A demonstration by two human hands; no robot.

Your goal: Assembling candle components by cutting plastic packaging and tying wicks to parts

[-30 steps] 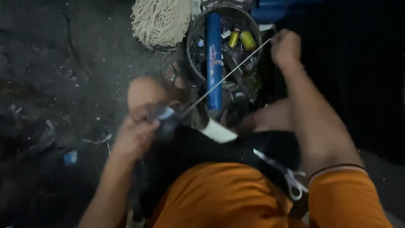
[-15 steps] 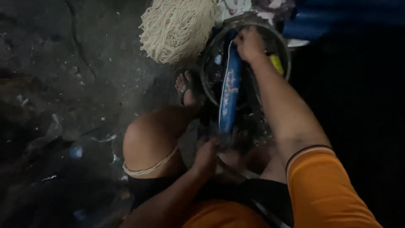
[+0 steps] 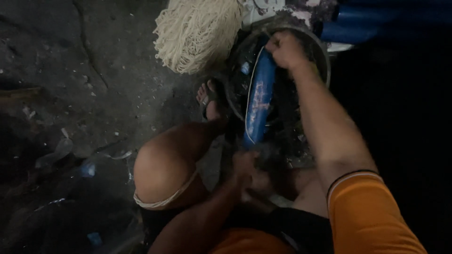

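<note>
1. Cord (image 3: 251, 91), thin and pale, runs along the blue tube (image 3: 260, 99) that stands tilted in the dark round bucket (image 3: 324, 61), far centre of the scene.
2. Right hand (image 3: 286, 48) is closed in a fist at the tube's far end, at the bucket rim; it seems to pinch the cord's far end, though the fingers hide the contact.
3. Left hand (image 3: 248, 175) sits near, between the knees, curled around something dark at the tube's near end; what it grips, I cannot tell.
4. Judgement: work is mid-way; the cord is stretched taut along the tube, no finished knot or cut visible.
5. Surroundings: bundle of pale string (image 3: 200, 33) far left of the bucket, sandalled foot (image 3: 208, 99) beside it, bare knee (image 3: 162, 171) near left, dark gritty floor (image 3: 70, 70).
</note>
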